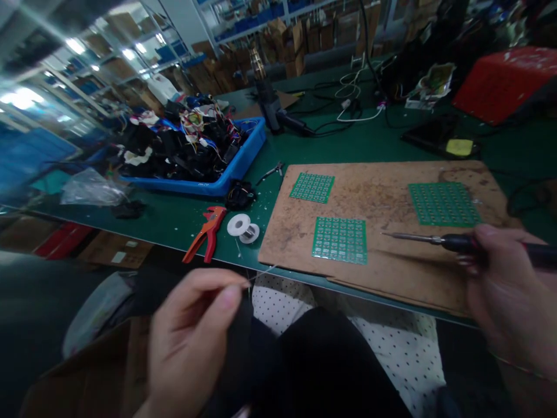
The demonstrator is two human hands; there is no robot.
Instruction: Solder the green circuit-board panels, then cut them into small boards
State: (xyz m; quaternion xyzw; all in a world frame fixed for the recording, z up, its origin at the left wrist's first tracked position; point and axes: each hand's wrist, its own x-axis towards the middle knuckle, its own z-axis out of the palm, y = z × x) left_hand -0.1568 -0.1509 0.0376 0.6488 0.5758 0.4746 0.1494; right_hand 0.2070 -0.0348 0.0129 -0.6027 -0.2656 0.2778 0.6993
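Observation:
Between thumb and forefinger my left hand pinches a thin solder wire, in front of the table edge. The solder spool lies on the table just beyond it. My right hand is wrapped round the dark handle of a soldering iron, whose tip points left above a brown board. Left of that tip, a green circuit panel lies on the board. A second circuit panel is farther back, and a third circuit panel lies behind the iron on the right.
Orange-handled pliers and small cutters lie left of the board. A blue tray full of wired parts stands behind them. A hot-air gun, a soldering sponge and a red box are at the back.

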